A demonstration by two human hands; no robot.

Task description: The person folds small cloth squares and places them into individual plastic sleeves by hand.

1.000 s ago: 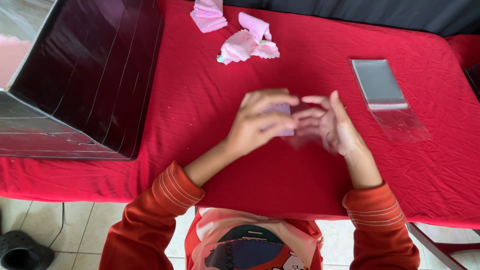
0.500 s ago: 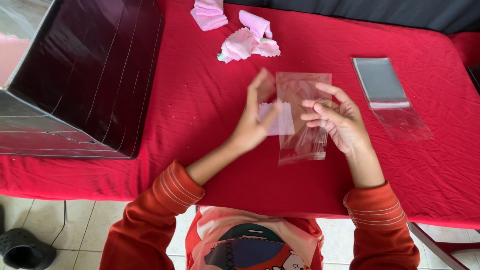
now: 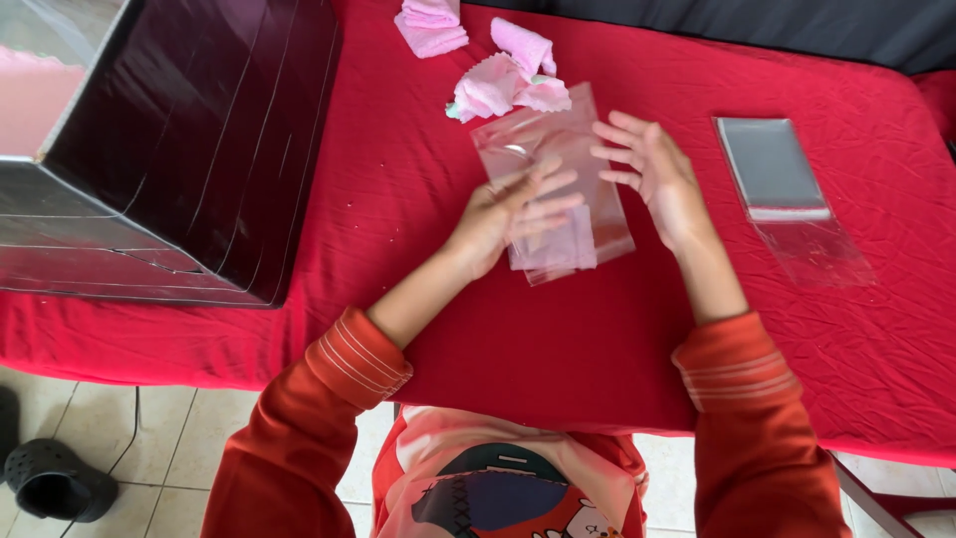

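A thin, glossy clear plastic bag [image 3: 558, 149] lay flat on the wrinkled red tablecloth [image 3: 299, 299], between the two hands and partly under the left one. Inside its lower part sat a soft, pale pink folded cloth [image 3: 568, 247], squarish in outline, showing through the film. The left hand [image 3: 508, 214] rested on that end of the bag, its fingers [image 3: 546, 189] spread over the plastic and pressing the cloth down rather than gripping it. The right hand [image 3: 652, 174] stood just beside the bag's right edge, open, with the fingers stretched and only the tips touching or nearly touching the film; whether they truly touched could not be told. Both sleeves were orange-red knit with ribbed cuffs.

Just beyond the bag's far end lay a small heap of fluffy pink cloths [image 3: 508, 80], loose and crumpled, and a neater folded pair [image 3: 430, 25] further off. Well to the right of the right hand lay a stack of flat clear bags [image 3: 772, 164], one stretching out long and creased. Well to the left of the left hand stood a big dark box [image 3: 189, 139] with shiny taped walls. Nothing lay between the hands and the bag.
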